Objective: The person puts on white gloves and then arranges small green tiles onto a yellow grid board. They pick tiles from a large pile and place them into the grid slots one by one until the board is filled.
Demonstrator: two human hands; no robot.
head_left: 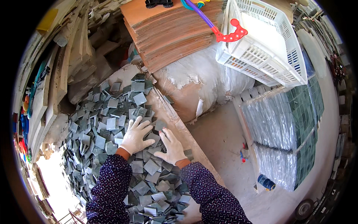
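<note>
A heap of small square grey-green mosaic tiles point(112, 112) covers a wooden board. My left hand point(136, 135), in a white glove, lies flat on the tiles with its fingers spread. Just to its right, my right hand point(171, 147), also gloved, rests palm down on the heap, fingers apart, close to the board's right edge point(179, 125). Neither hand grips a tile. Dark patterned sleeves cover both forearms.
A stack of brown boards point(171, 33) rises behind the heap, with a purple-and-red plastic tool point(223, 31) on top. A white plastic crate point(264, 41) sits at the upper right. Sheets of assembled green tiles point(287, 127) lie on the floor to the right. Scrap wood point(71, 63) leans at left.
</note>
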